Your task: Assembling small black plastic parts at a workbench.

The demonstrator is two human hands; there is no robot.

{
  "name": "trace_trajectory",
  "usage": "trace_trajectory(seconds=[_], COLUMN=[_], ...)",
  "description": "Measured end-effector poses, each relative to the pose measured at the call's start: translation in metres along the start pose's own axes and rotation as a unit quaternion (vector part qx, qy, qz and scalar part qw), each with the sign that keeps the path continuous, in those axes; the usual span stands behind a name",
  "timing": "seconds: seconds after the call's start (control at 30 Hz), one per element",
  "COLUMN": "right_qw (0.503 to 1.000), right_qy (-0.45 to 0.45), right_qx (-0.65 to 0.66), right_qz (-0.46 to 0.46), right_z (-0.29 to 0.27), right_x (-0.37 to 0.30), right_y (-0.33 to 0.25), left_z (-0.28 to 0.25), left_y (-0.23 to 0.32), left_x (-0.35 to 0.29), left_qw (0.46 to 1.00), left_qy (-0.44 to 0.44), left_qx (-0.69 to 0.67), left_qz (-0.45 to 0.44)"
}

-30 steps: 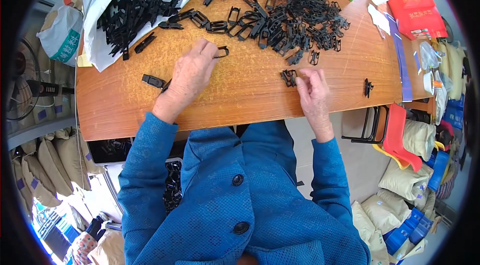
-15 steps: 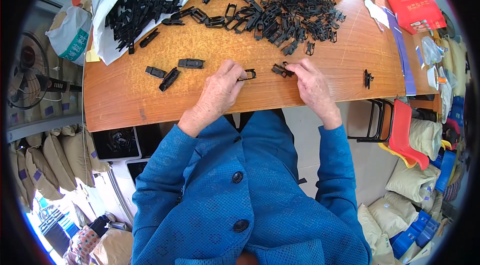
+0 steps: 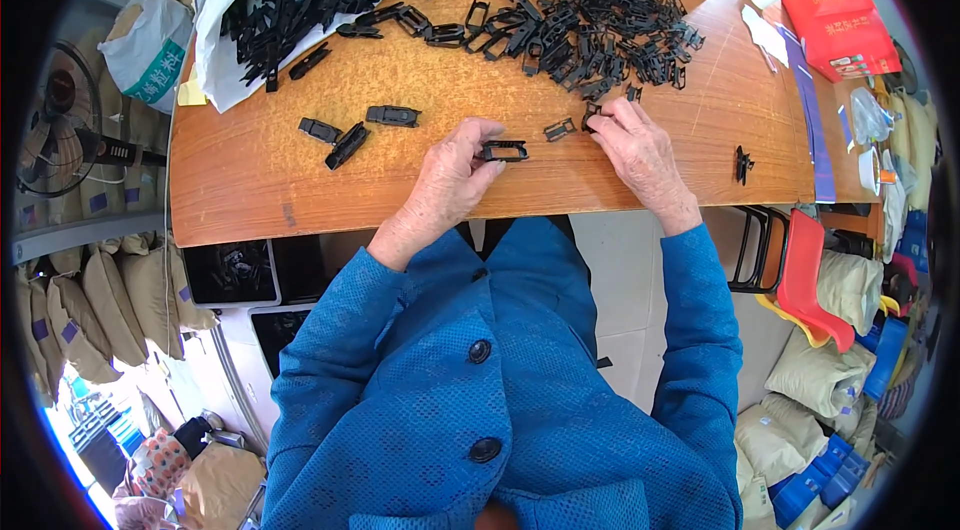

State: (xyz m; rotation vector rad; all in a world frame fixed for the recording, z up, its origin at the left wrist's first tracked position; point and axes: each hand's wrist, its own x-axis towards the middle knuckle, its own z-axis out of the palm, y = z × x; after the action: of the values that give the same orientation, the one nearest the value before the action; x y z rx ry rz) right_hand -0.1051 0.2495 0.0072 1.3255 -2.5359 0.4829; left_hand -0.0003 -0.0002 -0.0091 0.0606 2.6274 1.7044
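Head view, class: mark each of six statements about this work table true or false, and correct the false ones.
1. The left hand holds an open-centred black part. True.
2. The right hand is below the edge of the table. False: it is over the tabletop, its fingertips at a small black part.
3. Three loose black parts lie together left of the left hand. True.
4. The fan is at the picture's right. False: it is at the left.
5. The open white bag contains black pieces. True.
6. The chair has a blue back. False: it is red.
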Motion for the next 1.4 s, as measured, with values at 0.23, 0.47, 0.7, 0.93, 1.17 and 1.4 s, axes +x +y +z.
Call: trace_trajectory(seconds=[0.23,0.47,0.7,0.93,1.17,1.4], right_qw=[0.998,0.986,0.981,0.965,0.951,0.931], right_qy=[-0.048,0.043,0.006,-0.033,0.018,0.056], right_qx=[-0.029,0.159,0.193,0.262,0.296,0.329], right_qz=[-0.015,0.034,-0.023,0.006,0.087,0.151], right_z=[-0.006,-0.011,0.004,0.016,0.028,0.057], right_x=[0.011,0.027,0.044,0.053,0.059,0.065], right_y=[0.004,-0.041,-0.085,-0.090,-0.107,-0.100], left_z=[-0.001,-0.003,-0.009,-0.022,-0.029,-0.091], left_y=[-0.002,-0.002,0.007,0.005,-0.009,-0.020], left_x=[0.000,-0.005,-0.006,-0.007,0.000,0.043], left_qw=[0.999,0.998,0.992,0.996,0.964,0.987], left_qy=[0.004,0.034,0.046,0.031,0.036,0.097], left_qx=[-0.037,-0.030,0.038,-0.019,-0.248,0.125], left_qz=[-0.013,0.041,0.112,0.086,-0.092,0.016])
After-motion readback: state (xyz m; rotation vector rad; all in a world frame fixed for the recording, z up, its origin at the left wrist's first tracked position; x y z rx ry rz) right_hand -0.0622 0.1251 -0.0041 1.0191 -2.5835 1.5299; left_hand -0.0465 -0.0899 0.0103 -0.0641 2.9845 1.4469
